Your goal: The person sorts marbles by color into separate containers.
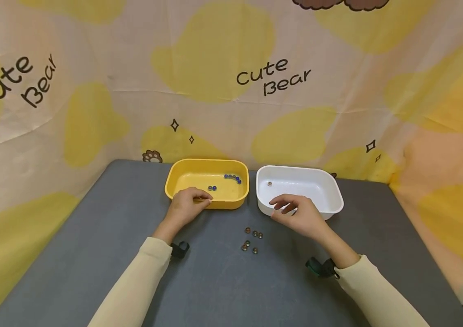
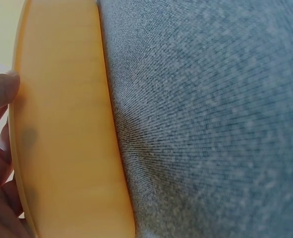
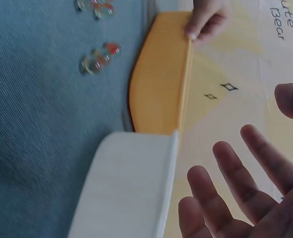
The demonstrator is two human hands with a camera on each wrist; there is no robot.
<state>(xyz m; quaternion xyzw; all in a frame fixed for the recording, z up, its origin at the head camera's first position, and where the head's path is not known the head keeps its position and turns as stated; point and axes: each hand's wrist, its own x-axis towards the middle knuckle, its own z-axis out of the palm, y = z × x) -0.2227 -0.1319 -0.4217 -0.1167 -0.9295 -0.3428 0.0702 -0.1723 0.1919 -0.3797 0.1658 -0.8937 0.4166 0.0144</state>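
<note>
My left hand [image 1: 185, 206] rests at the near rim of a yellow plastic tub [image 1: 237, 204], its thumb touching the rim and its fingers loosely bent over the inside. No marble shows in it. Several blue marbles [image 1: 233, 177] lie in that tub. Over the near side of a white plastic tub [image 1: 335, 193] hovers my right hand [image 1: 298, 215]; the right wrist view shows its fingers [image 3: 226, 153] apart and holding nothing. One orange-brown marble [image 1: 270, 184] sits inside the white tub, at its left. Several reddish and clear marbles [image 1: 255, 234] lie on the table between my forearms.
Both tubs stand side by side at the back of the grey table [image 1: 231, 290], a narrow gap between them. A patterned cloth [image 1: 215, 113] hangs close behind. Dark wrist straps [image 1: 180, 250] sit on both wrists.
</note>
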